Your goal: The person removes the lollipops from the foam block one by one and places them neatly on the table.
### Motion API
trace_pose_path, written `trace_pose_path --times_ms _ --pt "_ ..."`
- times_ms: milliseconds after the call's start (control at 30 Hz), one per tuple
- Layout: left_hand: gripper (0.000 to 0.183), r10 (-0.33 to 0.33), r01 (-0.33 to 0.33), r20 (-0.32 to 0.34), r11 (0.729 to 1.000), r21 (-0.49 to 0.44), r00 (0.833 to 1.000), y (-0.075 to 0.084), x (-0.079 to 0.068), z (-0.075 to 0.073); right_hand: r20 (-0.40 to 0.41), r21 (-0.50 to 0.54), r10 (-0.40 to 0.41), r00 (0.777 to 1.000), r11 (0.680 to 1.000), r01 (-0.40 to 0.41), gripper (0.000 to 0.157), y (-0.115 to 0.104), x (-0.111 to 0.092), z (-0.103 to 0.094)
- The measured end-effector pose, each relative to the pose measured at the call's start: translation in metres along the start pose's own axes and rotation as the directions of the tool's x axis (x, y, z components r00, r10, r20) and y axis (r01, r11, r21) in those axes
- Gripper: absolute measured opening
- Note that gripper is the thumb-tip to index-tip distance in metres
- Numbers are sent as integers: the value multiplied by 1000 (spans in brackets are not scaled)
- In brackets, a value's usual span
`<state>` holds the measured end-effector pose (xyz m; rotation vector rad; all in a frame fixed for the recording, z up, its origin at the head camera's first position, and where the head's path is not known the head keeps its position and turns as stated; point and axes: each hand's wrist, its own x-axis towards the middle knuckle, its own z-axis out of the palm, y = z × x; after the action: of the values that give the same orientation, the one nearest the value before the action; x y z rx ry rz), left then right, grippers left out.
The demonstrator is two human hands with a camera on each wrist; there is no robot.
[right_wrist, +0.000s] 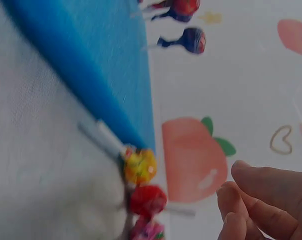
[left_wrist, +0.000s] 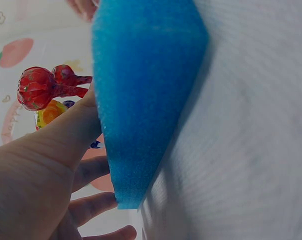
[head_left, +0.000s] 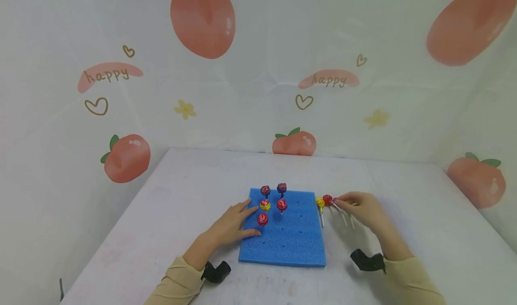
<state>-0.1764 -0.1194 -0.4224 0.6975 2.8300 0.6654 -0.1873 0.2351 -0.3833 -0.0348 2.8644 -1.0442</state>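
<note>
A blue foam board [head_left: 292, 251] with small holes lies on the table. Several wrapped lollipops stand in its left part: a dark one [head_left: 282, 188] at the back, a yellow-and-red one [head_left: 265, 205] and a red one [head_left: 262, 219] among them. My left hand [head_left: 228, 226] rests on the board's left edge, fingers spread. Off the board's right side lie a yellow lollipop [right_wrist: 140, 166], a red lollipop [right_wrist: 149, 200] and a pink lollipop [right_wrist: 147, 231]. Right beside these is my right hand [head_left: 363, 208], thumb and fingers slightly bent, with nothing visible between them in the right wrist view.
The white table [head_left: 202, 175] extends around the board. Behind it hangs a white backdrop [head_left: 250, 80] printed with peaches, hearts and flowers. A black wrist camera mount [head_left: 216, 272] sits at the left wrist, another black mount [head_left: 367, 261] at the right.
</note>
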Motion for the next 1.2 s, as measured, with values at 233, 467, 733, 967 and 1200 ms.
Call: trace_pose_path --times_ms 233,467,733,967,1200 --pt "68 5 -5 0 1000 -4 1000 1 -1 -1 12 78 -67 998 995 66 28 -26 -3 14" --pt "68 -1 1 7 1000 -13 1000 1 0 -1 18 121 -181 983 977 178 22 -41 -1 34" --pt "68 -8 8 11 1000 -8 1000 0 0 0 32 117 -246 969 963 241 20 -52 3 55" --pt "68 -6 6 11 1000 -10 1000 1 0 0 38 158 -288 957 947 279 25 -57 5 70" --pt "69 -6 6 7 1000 -1 1000 1 0 0 96 188 -246 964 956 225 25 -62 9 79"
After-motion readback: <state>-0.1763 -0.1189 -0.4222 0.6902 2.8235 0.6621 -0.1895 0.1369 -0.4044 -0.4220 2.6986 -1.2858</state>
